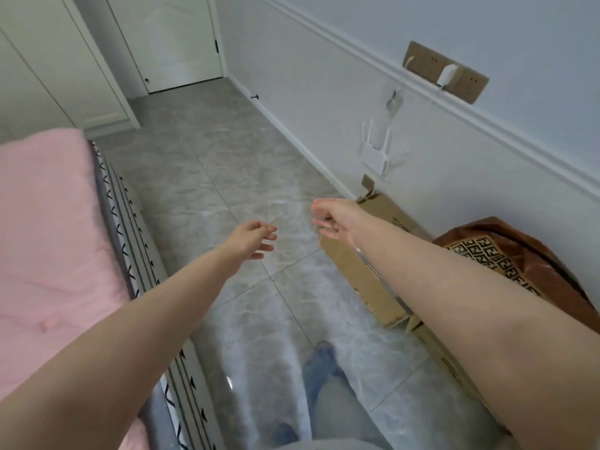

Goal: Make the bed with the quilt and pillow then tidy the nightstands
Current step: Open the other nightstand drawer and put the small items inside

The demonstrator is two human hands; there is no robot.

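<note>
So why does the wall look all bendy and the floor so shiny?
Head view: the wide-angle lens bows the wall moulding and stretches both forearms near the frame edges; the glossy floor tiles throw back pale streaks of light as glare; the left hand and right hand look slightly soft, and the white router blends into the bright wall.

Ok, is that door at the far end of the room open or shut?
Shut. The white door sits flush in its frame, with no gap along its edges, and its bottom edge meets the grey floor.
</note>
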